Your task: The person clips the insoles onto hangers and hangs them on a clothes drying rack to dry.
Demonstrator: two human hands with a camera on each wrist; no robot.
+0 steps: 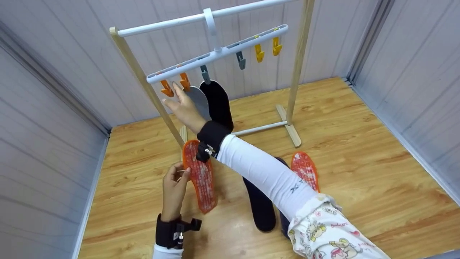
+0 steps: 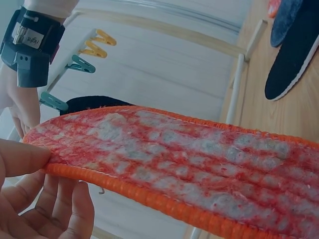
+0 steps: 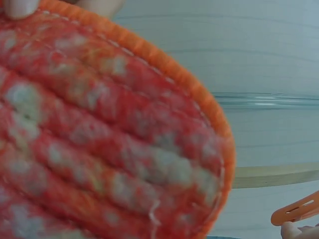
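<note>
My left hand [image 1: 178, 175] pinches the edge of an orange woven insole [image 1: 200, 177] and holds it up below the rack; the left wrist view shows the insole [image 2: 174, 159] close, with my thumb on top and fingers [image 2: 65, 209] beneath. My right hand [image 1: 178, 98] reaches up with straight fingers to the orange clips [image 1: 167, 88] at the left end of a white clip hanger [image 1: 215, 54]. In the right wrist view an orange clip [image 3: 295, 211] shows just above a fingertip [image 3: 295, 230], behind the insole [image 3: 99, 139]. A black insole [image 1: 217, 104] and a grey insole [image 1: 197, 99] hang from clips.
The hanger hangs on a white bar [image 1: 161, 24] between wooden posts [image 1: 298, 64]. Grey and yellow clips [image 1: 258, 53] hang free. On the wooden floor lie a black insole [image 1: 260, 208] and a second orange insole [image 1: 304, 169]. Grey walls close in on three sides.
</note>
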